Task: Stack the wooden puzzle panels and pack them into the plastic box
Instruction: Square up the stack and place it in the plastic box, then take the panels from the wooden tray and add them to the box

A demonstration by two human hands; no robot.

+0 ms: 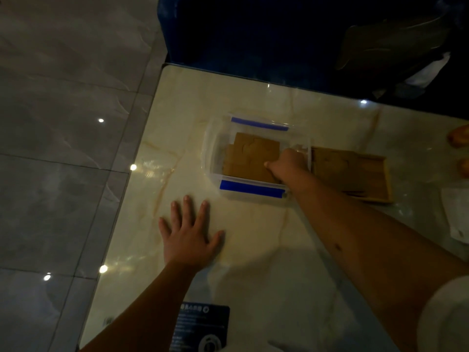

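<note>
Wooden puzzle panels [251, 156], flat brown squares with jigsaw-cut lines, lie stacked inside the clear rectangular plastic box [212, 148] with blue latch strips on its near and far sides; at least two panels show, the top one offset toward the far side, and the exact count is not readable in the dim light. One box only, standing on the glossy cream marble-look table [253, 237], lid not seen. Right hand [288, 162] reaches in over the near right corner of the box, forearm extended diagonally from lower right; knuckles up, fingers curled down onto the right edge of the top panel, thumb pointing left along it, gripping the panel. Left hand [189, 231] lies flat on the table, palm down, fingers straight and spread, holding nothing, near the box's near left corner but apart from it. Just right of the box, touching or nearly so, sits one shallow wooden tray [380, 179] with a raised rim and more brown pieces in it; number unclear. One dark printed card [203, 326] lies at the table's near edge. Grey tiled floor [63, 148] to the left.
</note>
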